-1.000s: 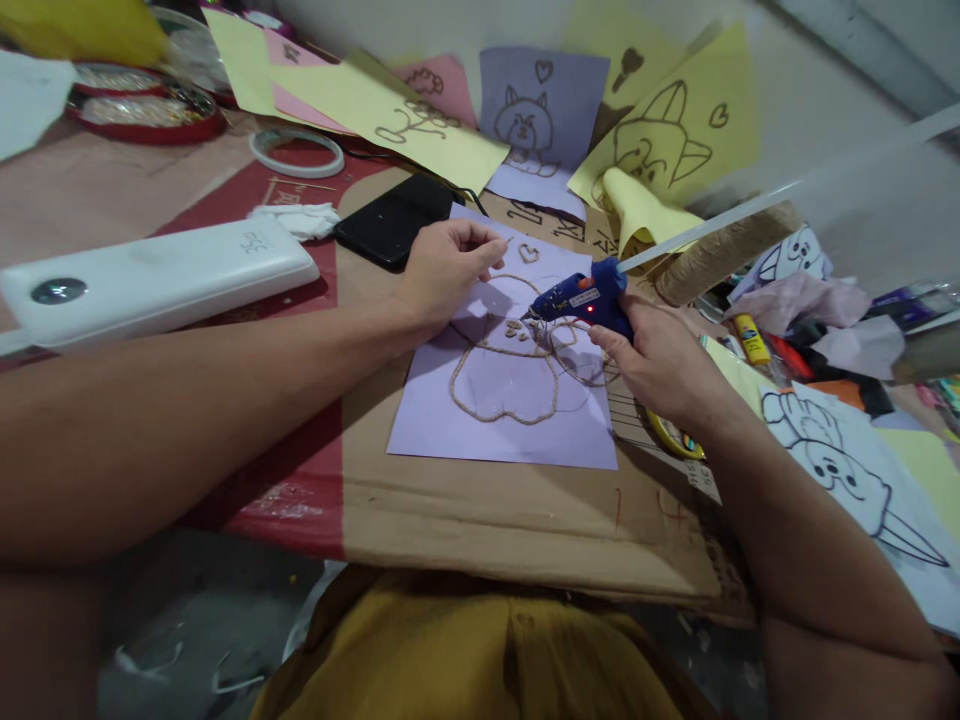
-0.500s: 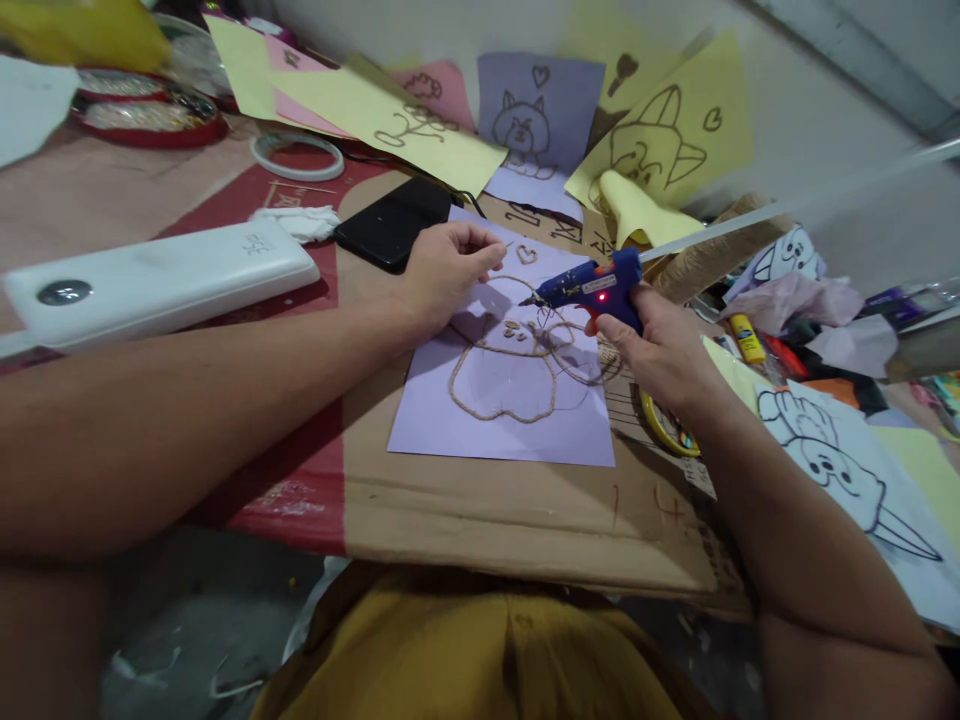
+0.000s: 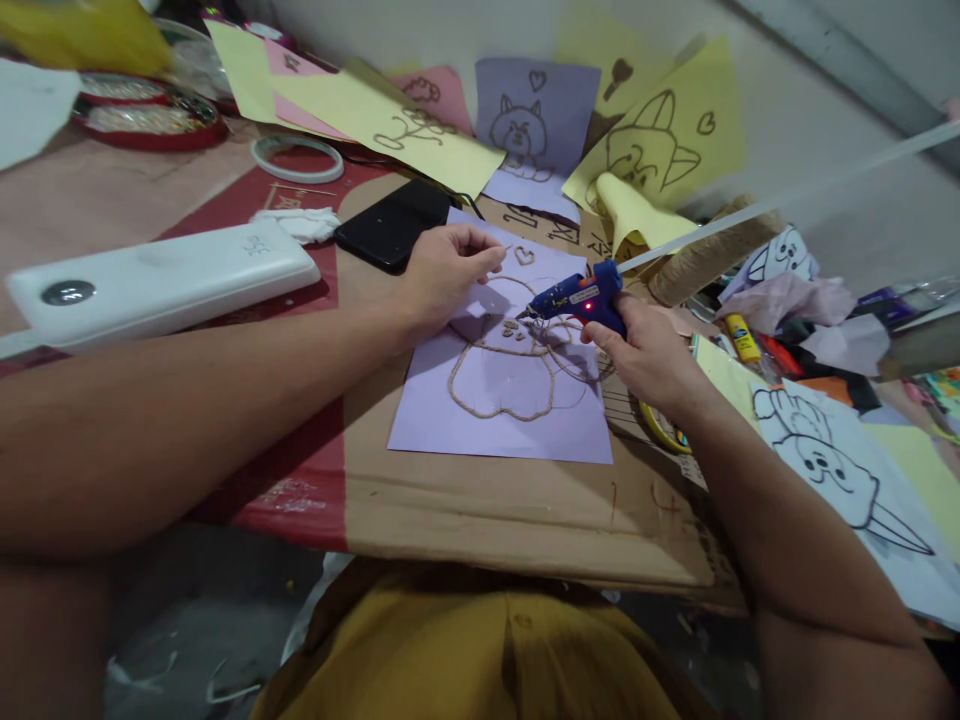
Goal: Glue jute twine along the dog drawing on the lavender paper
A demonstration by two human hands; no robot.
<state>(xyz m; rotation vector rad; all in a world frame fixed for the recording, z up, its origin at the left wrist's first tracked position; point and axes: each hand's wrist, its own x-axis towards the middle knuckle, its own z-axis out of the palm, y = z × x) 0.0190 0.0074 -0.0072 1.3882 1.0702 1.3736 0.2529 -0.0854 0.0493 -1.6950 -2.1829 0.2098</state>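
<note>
Head: glue gun [image 3: 574, 294] in right fingers [image 3: 609, 343]

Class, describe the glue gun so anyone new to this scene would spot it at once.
Start at the red-and-brown cardboard and find the lilac sheet lying on it. Over that sheet's right side, the right hand grips the glue gun. Its blue pistol shape, small red light and long pale stick jutting from the back set it apart from everything nearby.

Reddish 1 and 4 on the cardboard [image 3: 465, 515], lower right. White power bank [image 3: 169, 275] print, left side, too blurry.
</note>
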